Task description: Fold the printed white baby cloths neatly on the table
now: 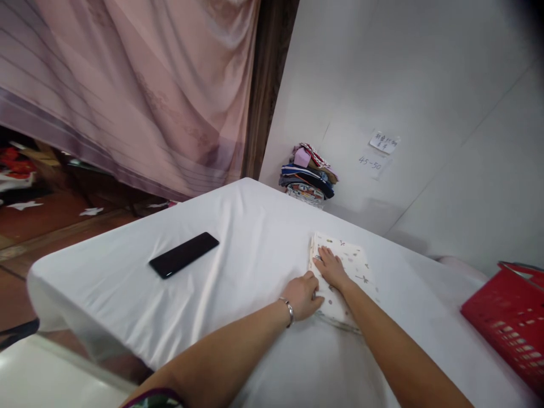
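Observation:
A folded white cloth (355, 260) with a small scattered print of leaves and dots lies on the white-covered table (263, 226). On top of it my right hand (331, 267) rests flat, fingers spread toward its far left part. My left hand (301, 296), with a silver bracelet at the wrist, is at the cloth's near left edge. Its fingers are curled in and appear to pinch that edge; the fingertips are partly hidden. Whether the cloth is a garment or a plain piece, I cannot tell.
A black phone (185, 255) lies on the table to the left. Beyond the far edge, folded clothes (308, 175) are stacked against the grey wall (408, 73). A red plastic basket (510, 323) stands at right, a white seat (55, 374) at lower left. A pink curtain (170, 85) hangs behind.

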Demonstrator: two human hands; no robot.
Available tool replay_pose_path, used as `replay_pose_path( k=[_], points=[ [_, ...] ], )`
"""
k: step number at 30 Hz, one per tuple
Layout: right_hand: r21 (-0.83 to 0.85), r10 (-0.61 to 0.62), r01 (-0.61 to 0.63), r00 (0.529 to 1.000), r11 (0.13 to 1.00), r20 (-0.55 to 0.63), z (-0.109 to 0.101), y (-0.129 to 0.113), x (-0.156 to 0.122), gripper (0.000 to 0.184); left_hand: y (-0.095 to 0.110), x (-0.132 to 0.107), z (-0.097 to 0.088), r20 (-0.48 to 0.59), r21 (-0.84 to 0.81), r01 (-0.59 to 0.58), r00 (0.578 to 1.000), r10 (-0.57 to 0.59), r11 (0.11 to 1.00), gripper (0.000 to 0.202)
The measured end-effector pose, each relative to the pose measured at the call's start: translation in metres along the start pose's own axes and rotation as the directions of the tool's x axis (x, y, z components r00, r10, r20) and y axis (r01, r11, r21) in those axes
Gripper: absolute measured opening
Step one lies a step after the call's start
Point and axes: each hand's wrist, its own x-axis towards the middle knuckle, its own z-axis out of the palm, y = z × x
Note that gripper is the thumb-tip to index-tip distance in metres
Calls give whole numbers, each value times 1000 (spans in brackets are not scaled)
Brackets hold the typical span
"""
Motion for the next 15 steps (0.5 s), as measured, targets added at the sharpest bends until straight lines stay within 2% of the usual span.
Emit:
replay_pose_path(
  k=[3, 7, 11, 15],
  points=[
    [34, -4, 4, 1000, 999, 5, -11, 3, 10, 53, 0, 1, 2, -5, -18, 27, 1000, -27, 999, 21],
    [-23, 39, -41, 997, 999, -63, -28, -8, 30, 48, 0, 2, 4, -25, -52, 18, 1000, -19, 998, 24],
    [-58, 28, -31, 999, 998, -47, -14, -15, 50, 50, 1, 2, 4, -18, -44, 0, 1000, -1, 999, 23],
    [-22, -20, 19, 998, 1000, -61, 5, -1, 66, 55, 1, 2, 3, -29, -38, 10, 1000, -11, 999, 24]
  ],
)
